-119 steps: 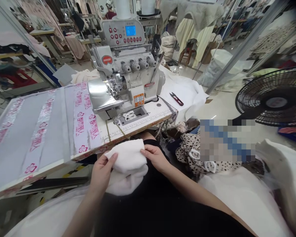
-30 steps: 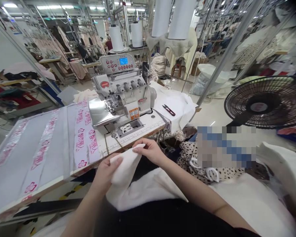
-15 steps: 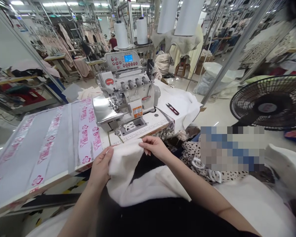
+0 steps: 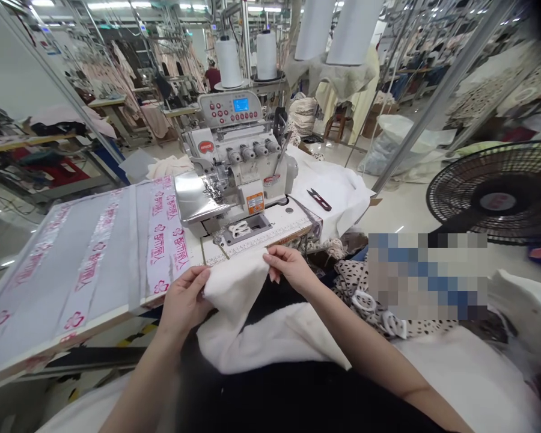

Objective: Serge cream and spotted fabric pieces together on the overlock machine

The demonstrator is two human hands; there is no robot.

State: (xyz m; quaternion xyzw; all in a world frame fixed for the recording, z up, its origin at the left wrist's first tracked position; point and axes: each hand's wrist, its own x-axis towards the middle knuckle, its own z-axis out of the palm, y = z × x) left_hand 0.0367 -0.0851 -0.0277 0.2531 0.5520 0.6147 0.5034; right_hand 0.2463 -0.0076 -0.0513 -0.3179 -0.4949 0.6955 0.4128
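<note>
A piece of soft white fabric [image 4: 237, 282] is stretched between my two hands, in front of the table edge. My left hand [image 4: 187, 304] pinches its left corner between thumb and fingers. The right corner is pinched in my right hand [image 4: 291, 269]. From there the cloth hangs in folds down onto my lap. Just beyond the fabric stands a white overlock sewing machine [image 4: 241, 159] with a lit blue display. Dark thread snips [image 4: 319, 199] lie on white cloth to the right of the machine, touched by neither hand.
A table extension [image 4: 94, 258] covered in printed plastic spreads to the left. A black fan [image 4: 496, 195] stands at the right. Spotted fabric [image 4: 351, 276] and more white cloth [image 4: 469, 379] are heaped at my right. Large thread cones [image 4: 229, 63] rise behind the machine.
The view has shifted slightly, so the machine and table sit a little further right and the fan lower. Both hands keep their pinch on the white fabric, its top edge still held between them.
</note>
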